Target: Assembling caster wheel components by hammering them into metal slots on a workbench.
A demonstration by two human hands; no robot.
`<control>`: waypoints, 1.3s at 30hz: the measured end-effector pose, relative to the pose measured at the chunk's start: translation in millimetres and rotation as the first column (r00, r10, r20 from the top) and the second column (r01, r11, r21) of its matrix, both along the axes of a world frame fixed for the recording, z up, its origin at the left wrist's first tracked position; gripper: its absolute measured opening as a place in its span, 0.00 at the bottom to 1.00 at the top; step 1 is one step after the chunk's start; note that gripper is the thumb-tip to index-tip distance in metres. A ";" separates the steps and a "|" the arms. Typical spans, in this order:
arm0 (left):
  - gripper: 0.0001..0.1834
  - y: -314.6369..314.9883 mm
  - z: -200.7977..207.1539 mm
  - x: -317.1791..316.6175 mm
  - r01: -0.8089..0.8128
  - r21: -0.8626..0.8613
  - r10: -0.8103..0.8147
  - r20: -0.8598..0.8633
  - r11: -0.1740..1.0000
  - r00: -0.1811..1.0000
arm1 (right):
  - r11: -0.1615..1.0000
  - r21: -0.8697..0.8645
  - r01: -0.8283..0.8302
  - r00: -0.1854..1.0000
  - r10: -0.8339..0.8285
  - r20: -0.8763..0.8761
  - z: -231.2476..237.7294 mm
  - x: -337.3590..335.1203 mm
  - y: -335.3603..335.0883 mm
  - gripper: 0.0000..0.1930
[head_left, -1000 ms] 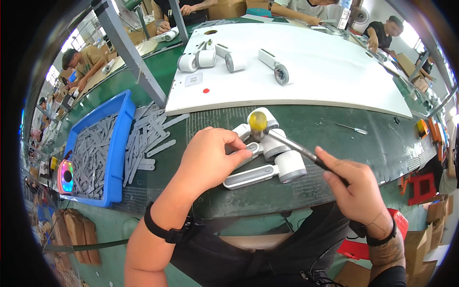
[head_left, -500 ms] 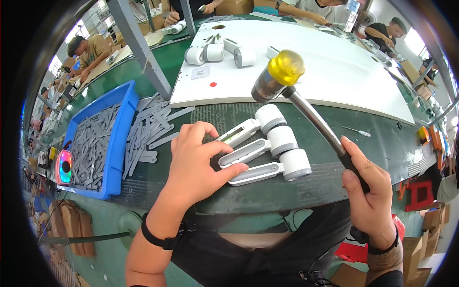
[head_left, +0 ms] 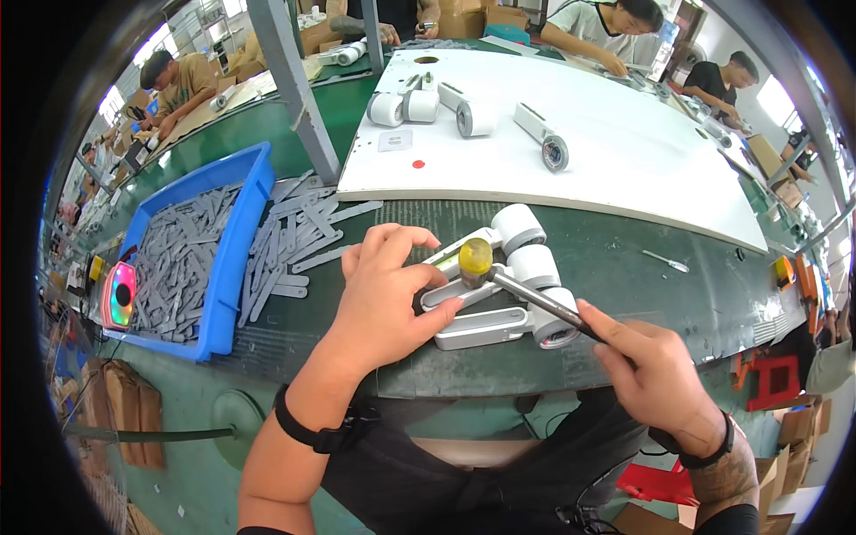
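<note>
Three white handheld fans with round heads lie side by side on the green table: a far fan (head_left: 519,227), a middle fan (head_left: 535,266) and a near fan (head_left: 481,332). My left hand (head_left: 383,299) pinches the handle end of the middle one between thumb and fingers. In my right hand (head_left: 655,373) is a mallet (head_left: 544,305) with a yellow head, gripped by its dark handle. The mallet's head is over the middle fan's handle and hides part of it; whether it touches cannot be made out. Grey strips show on the middle and near handles.
To the left, a blue bin (head_left: 217,308) holds many grey strips, with loose strips (head_left: 290,236) beside it. More fans (head_left: 477,119) lie on a white board (head_left: 624,147) behind. A screwdriver (head_left: 667,261) lies at the right. A metal post (head_left: 299,98) rises at the back left. Other people work beyond.
The raised mallet has swung down and left, bringing its head over the middle fan. My left hand keeps its hold. The whole view has shifted slightly.
</note>
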State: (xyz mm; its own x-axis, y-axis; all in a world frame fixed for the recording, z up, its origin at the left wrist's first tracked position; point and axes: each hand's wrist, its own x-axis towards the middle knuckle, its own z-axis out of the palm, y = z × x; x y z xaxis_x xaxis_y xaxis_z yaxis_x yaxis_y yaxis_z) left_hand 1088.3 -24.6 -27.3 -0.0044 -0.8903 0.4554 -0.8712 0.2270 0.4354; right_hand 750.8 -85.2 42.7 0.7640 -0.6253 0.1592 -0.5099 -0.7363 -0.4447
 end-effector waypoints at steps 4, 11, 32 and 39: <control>0.17 6.5 14.6 1.9 0.022 0.044 -0.025 0.068 0.999 0.997 | 0.991 0.018 0.134 0.960 -0.135 0.247 16.9 5.1 10.7 0.27; 0.15 10.4 1.0 9.2 0.038 0.035 -0.039 0.027 0.999 0.999 | 0.996 -0.053 0.076 0.952 -0.057 0.302 15.8 3.9 13.1 0.27; 0.14 5.7 -34.0 3.0 0.003 -0.154 -0.016 -0.086 0.988 0.996 | 1.000 -0.001 0.001 1.000 -0.001 0.016 -17.6 4.9 9.4 0.31; 0.16 7.9 -30.9 5.2 0.006 -0.066 -0.015 -0.131 0.998 0.991 | 0.999 0.023 -0.041 0.999 0.041 0.024 -14.9 21.0 19.8 0.30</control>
State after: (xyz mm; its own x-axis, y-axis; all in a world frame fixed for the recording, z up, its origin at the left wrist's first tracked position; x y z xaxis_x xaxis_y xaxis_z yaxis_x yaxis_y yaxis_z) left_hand 1093.5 -16.8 -58.2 0.0503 -0.8588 0.5098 -0.8049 0.2673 0.5298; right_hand 771.8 -65.4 27.8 0.7853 -0.5972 0.1633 -0.4684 -0.7456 -0.4740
